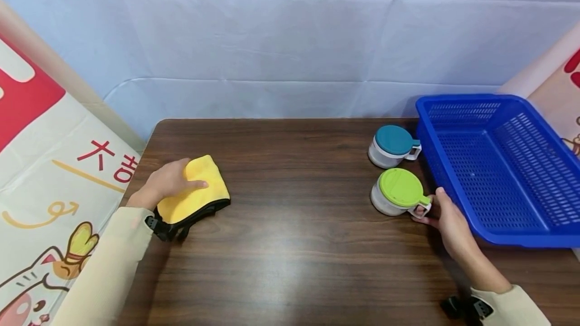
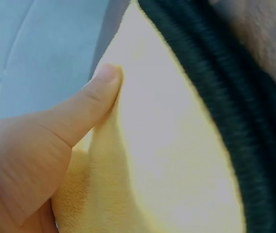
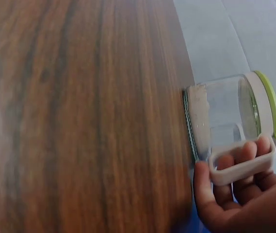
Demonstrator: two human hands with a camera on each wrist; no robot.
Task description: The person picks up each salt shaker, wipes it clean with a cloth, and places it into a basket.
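**HANDLING NOTES: GRIP AND ORIENTATION**

Nearest, we see the right hand [image 1: 446,223], fingers curled through the white loop handle [image 3: 242,171] of a squat clear jar with a round lime-green lid [image 1: 401,187], upright on the dark wood-grain table [image 1: 281,255]. We judge it light, rigid, slippery-walled — hold the handle. Its long axis, body to handle, points right and slightly nearward. The left hand [image 1: 165,185] pinches a folded yellow black-edged cloth [image 1: 195,202] — likely soft; its hem faces us. Beyond the lime-lidded jar stands a teal-lidded clear jar [image 1: 394,141].
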